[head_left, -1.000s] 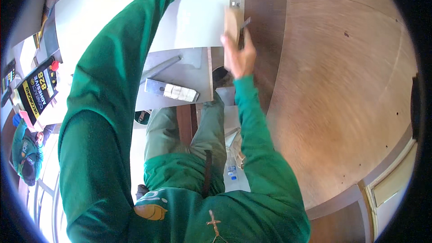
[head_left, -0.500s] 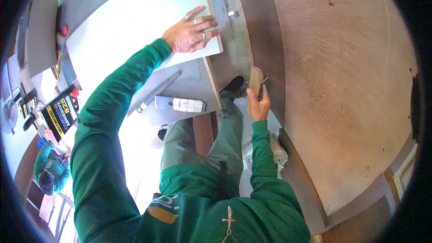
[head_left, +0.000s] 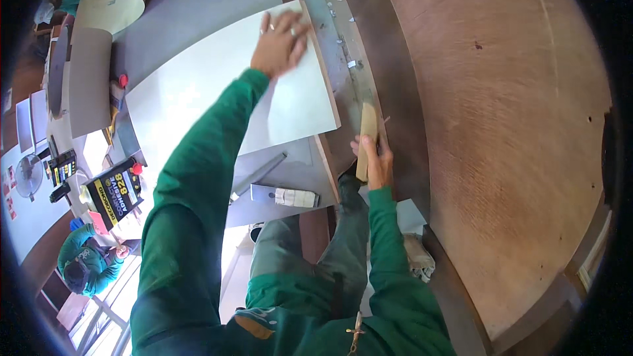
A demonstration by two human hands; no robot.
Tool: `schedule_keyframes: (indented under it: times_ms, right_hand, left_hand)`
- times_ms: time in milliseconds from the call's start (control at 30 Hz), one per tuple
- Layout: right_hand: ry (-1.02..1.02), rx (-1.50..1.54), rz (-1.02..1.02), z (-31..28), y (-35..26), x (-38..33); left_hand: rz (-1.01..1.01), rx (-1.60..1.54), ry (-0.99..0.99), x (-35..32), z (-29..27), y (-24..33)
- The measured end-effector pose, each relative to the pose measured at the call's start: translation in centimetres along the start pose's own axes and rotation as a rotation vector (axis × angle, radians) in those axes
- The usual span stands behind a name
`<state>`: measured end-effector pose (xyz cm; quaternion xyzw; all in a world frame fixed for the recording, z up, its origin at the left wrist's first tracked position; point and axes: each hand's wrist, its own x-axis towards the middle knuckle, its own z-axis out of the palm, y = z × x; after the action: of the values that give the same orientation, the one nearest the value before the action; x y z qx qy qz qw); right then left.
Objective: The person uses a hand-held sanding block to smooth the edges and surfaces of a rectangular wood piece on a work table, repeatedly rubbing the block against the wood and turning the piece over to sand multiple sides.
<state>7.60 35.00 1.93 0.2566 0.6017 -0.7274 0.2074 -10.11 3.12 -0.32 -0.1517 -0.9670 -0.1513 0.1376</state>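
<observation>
My left hand (head_left: 282,46) lies palm down, fingers apart, on a glossy white panel (head_left: 297,109), close to its right edge. The hand looks slightly blurred. Low on the right, beyond the panel's near corner, my right hand (head_left: 377,166) is wrapped round a tan, wooden-looking block (head_left: 368,118), held roughly upright. A thin pointed piece (head_left: 387,119) juts out beside the block; I cannot make out what it is. On the grey sheet (head_left: 300,151) under the panel lie a flat metal blade-like tool with a white-wrapped grip (head_left: 295,197) and a long grey bar (head_left: 260,175).
A large brown wooden panel (head_left: 501,158) stands along my right. Bits of debris (head_left: 351,64) lie in the gap beside the work surface. At left are a black-and-yellow can (head_left: 115,191), a rolled sheet (head_left: 91,79) and a fan (head_left: 29,175). A co-worker (head_left: 89,260) is at lower left.
The view has shifted, so the panel sits lower in it. My left hand has slid farther from the panel's near corner. The block in my right hand has turned and shows a narrower side.
</observation>
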Motion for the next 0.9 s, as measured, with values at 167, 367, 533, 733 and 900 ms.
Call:
schedule_keyframes:
  times_ms: [167,367,533,733,900]
  right_hand:
    - [-0.018,-0.125,-0.183,5.6,-3.8,5.6]
    - [0.019,-0.437,-0.516,14.3,-8.5,16.6]
    - [0.012,-0.701,-0.537,21.4,-11.9,23.1]
    - [0.028,-0.702,-0.604,24.4,-13.6,24.8]
    - [-0.002,-0.755,-0.614,21.2,-10.5,20.7]
  left_hand:
    - [-0.102,0.047,0.057,3.6,-0.1,-3.6]
    - [-0.245,0.024,0.029,4.5,-0.5,-2.0]
    - [-0.464,-0.007,0.081,4.6,-0.1,-3.4]
    - [-0.477,-0.008,0.026,4.8,0.0,-3.7]
    - [-0.497,0.012,-0.05,4.7,-0.4,-3.8]
